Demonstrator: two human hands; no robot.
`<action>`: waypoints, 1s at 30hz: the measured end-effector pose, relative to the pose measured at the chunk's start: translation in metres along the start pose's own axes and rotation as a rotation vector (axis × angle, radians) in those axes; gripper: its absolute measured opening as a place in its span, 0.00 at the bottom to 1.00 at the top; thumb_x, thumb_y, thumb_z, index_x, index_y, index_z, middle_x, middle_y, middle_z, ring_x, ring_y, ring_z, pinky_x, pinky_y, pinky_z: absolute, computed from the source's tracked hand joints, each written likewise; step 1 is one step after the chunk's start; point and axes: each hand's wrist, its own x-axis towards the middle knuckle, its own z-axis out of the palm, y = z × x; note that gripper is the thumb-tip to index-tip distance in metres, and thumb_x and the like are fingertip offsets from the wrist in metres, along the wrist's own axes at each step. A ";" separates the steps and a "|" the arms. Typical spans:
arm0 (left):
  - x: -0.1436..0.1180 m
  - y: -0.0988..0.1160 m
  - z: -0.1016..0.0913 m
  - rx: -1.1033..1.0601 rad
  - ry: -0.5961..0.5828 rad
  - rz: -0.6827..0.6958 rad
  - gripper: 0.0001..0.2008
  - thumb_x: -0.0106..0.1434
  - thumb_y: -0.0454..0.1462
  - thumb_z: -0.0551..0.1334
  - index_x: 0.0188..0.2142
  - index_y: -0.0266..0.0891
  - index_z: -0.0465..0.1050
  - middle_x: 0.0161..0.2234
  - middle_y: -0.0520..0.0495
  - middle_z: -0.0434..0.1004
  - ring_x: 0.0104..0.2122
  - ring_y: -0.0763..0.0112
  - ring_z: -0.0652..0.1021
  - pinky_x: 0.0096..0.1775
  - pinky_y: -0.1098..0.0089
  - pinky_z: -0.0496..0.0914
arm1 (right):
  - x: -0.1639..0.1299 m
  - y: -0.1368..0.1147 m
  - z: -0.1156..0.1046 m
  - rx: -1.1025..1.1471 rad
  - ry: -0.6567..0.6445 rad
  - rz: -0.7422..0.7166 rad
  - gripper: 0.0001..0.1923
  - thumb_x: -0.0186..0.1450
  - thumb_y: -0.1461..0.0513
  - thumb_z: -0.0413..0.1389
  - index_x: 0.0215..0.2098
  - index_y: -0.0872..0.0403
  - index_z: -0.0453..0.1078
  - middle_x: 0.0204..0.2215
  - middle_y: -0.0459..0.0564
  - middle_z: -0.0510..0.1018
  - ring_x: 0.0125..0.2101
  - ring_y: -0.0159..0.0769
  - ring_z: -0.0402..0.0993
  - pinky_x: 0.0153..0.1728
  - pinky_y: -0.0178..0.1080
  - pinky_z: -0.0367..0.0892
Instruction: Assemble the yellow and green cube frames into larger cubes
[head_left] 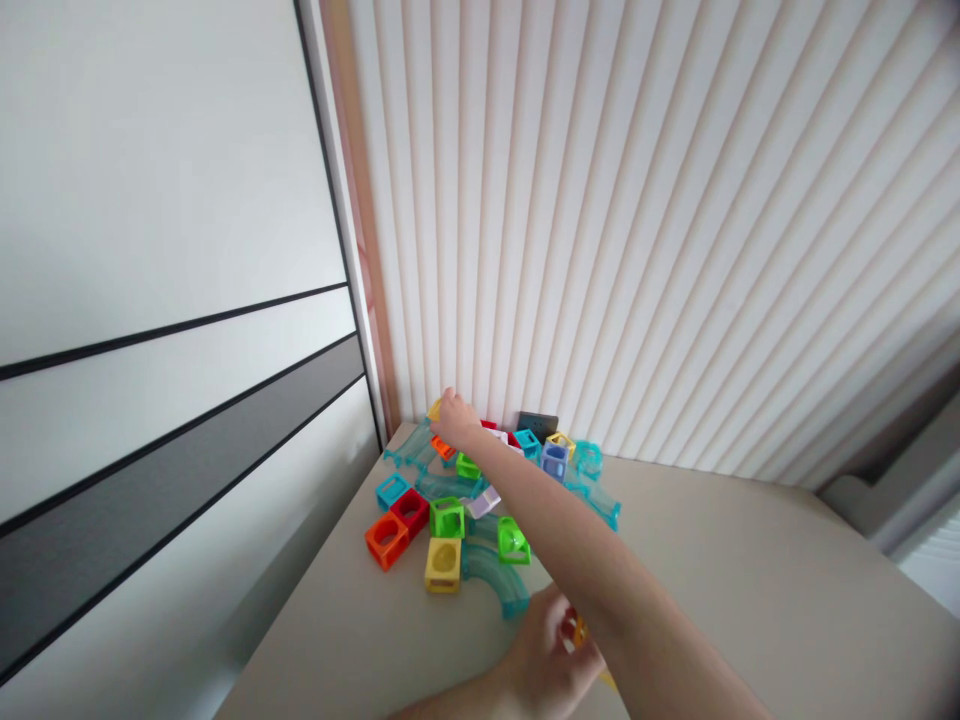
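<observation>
right hand (pixel 455 420), far left: fingers at yellow block (pixel 434 410), grip cannot be told; best handled from above, clear of teal track (pixel 414 446). left hand (pixel 546 648), near centre: grasping yellow-orange piece (pixel 580 632), partly hidden; best held steady.

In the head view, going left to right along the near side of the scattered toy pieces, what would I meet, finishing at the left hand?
Orange hollow plastic block, red hollow plastic block, pale yellow hollow plastic block, curved translucent teal plastic track, left hand.
</observation>
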 end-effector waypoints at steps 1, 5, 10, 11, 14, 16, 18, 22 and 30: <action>0.000 -0.001 0.000 -0.005 -0.008 -0.001 0.16 0.57 0.46 0.71 0.37 0.37 0.73 0.29 0.53 0.66 0.30 0.73 0.65 0.33 0.73 0.61 | -0.001 0.000 0.000 -0.006 0.013 0.011 0.24 0.65 0.65 0.58 0.57 0.61 0.58 0.52 0.67 0.74 0.51 0.50 0.76 0.47 0.46 0.73; -0.001 -0.008 -0.001 0.030 0.005 -0.040 0.16 0.58 0.47 0.69 0.36 0.38 0.72 0.31 0.53 0.68 0.31 0.72 0.66 0.34 0.73 0.63 | -0.003 -0.001 -0.001 -0.045 0.040 0.022 0.23 0.65 0.70 0.55 0.57 0.60 0.57 0.53 0.66 0.72 0.50 0.47 0.77 0.46 0.44 0.73; -0.002 -0.013 -0.003 0.102 0.024 -0.031 0.17 0.58 0.49 0.69 0.36 0.38 0.72 0.32 0.52 0.69 0.31 0.72 0.67 0.34 0.73 0.63 | -0.011 0.002 -0.007 -0.085 0.035 -0.011 0.21 0.67 0.74 0.50 0.57 0.59 0.58 0.53 0.65 0.72 0.50 0.46 0.78 0.46 0.44 0.72; -0.002 -0.013 -0.004 0.108 0.019 -0.019 0.18 0.59 0.50 0.68 0.37 0.38 0.72 0.33 0.51 0.70 0.32 0.71 0.68 0.35 0.72 0.64 | -0.013 0.003 -0.009 -0.091 0.035 -0.018 0.21 0.68 0.74 0.49 0.57 0.58 0.58 0.53 0.64 0.72 0.50 0.46 0.78 0.46 0.44 0.72; -0.002 -0.014 -0.004 0.144 0.008 0.001 0.20 0.62 0.53 0.64 0.40 0.38 0.74 0.35 0.48 0.73 0.33 0.69 0.70 0.36 0.71 0.65 | -0.020 0.008 -0.014 -0.095 0.049 -0.040 0.19 0.68 0.73 0.49 0.56 0.56 0.59 0.51 0.62 0.73 0.50 0.48 0.78 0.46 0.45 0.71; -0.003 -0.016 -0.005 0.160 -0.001 0.006 0.22 0.63 0.54 0.64 0.42 0.38 0.74 0.36 0.47 0.74 0.34 0.68 0.71 0.37 0.70 0.66 | -0.024 0.012 -0.019 -0.080 0.071 -0.062 0.19 0.68 0.71 0.51 0.55 0.54 0.60 0.51 0.60 0.74 0.49 0.49 0.78 0.45 0.46 0.71; -0.003 -0.017 -0.006 0.165 0.002 0.001 0.22 0.62 0.55 0.64 0.42 0.39 0.75 0.35 0.47 0.74 0.34 0.68 0.72 0.38 0.70 0.67 | -0.029 0.016 -0.025 -0.049 0.103 -0.090 0.19 0.67 0.69 0.53 0.55 0.53 0.60 0.52 0.59 0.74 0.48 0.50 0.78 0.45 0.46 0.71; -0.003 -0.019 -0.009 0.195 0.038 -0.021 0.23 0.60 0.57 0.65 0.40 0.40 0.75 0.35 0.47 0.75 0.34 0.66 0.73 0.38 0.69 0.68 | -0.051 0.029 -0.042 0.037 0.199 -0.151 0.22 0.68 0.62 0.56 0.59 0.50 0.57 0.60 0.55 0.67 0.46 0.42 0.78 0.45 0.42 0.71; -0.004 -0.003 -0.012 0.069 0.074 0.005 0.22 0.63 0.54 0.64 0.45 0.40 0.71 0.39 0.45 0.75 0.37 0.66 0.76 0.39 0.68 0.71 | -0.174 0.113 -0.037 0.670 0.523 -0.124 0.21 0.64 0.57 0.62 0.53 0.50 0.62 0.40 0.47 0.78 0.35 0.35 0.76 0.36 0.37 0.73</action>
